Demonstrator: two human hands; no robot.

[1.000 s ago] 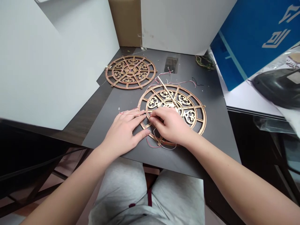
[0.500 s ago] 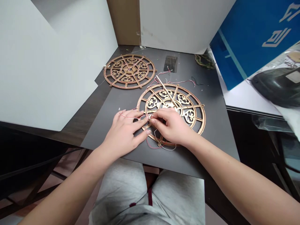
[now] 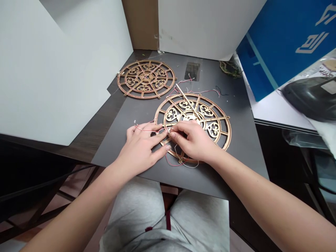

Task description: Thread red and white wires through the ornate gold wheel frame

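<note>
**Markings legible:** none in full.

The blue panel [image 3: 285, 45] beyond the right edge of the bench [image 3: 244, 140] carries large white stylised characters [image 3: 312, 42] near its upper right corner. A second group [image 3: 327, 14] stands above them, cut off by the frame edge. Neither group can be read as a word or number.

A pale rectangular label [image 3: 329, 86] sits on the black object [image 3: 306, 96] to the right of the bench. Its print, if any, is too small to read.
</note>
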